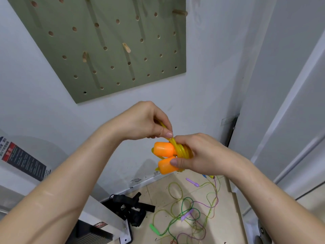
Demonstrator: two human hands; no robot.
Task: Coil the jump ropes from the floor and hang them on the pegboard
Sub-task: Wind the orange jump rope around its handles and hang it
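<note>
A yellow jump rope (182, 150) is held in mid-air just below the centre of the frame, in front of a white wall. Its cord is wound in several turns round its two orange handles (163, 149), which lie side by side and point towards the left. The bundle is grasped by the right hand (202, 155): the fingers are curled round the coiled cord and the thumb is pressed on the lower handle. A loose stretch of the yellow cord is pinched between the thumb and fingers of the left hand (146, 120), just above and to the left of the bundle. The two hands are nearly touching.

The green pegboard (79, 50) is mounted on the wall in the upper left of the frame, well above the hands. Wooden pegs (126, 47) are set in some of its holes.

In the lower right of the frame, more jump ropes (186, 209) are strewn in a tangle on the beige tiled floor (158, 191). Thin green, yellowish and purple cords are looped over one another, with purple handles (192, 182) and a green handle (154, 229) among them. A black strapped item (133, 206) is seen on the floor just left of the tangle. A white unit bearing a printed label (22, 159) is seen at the lower left.
</note>
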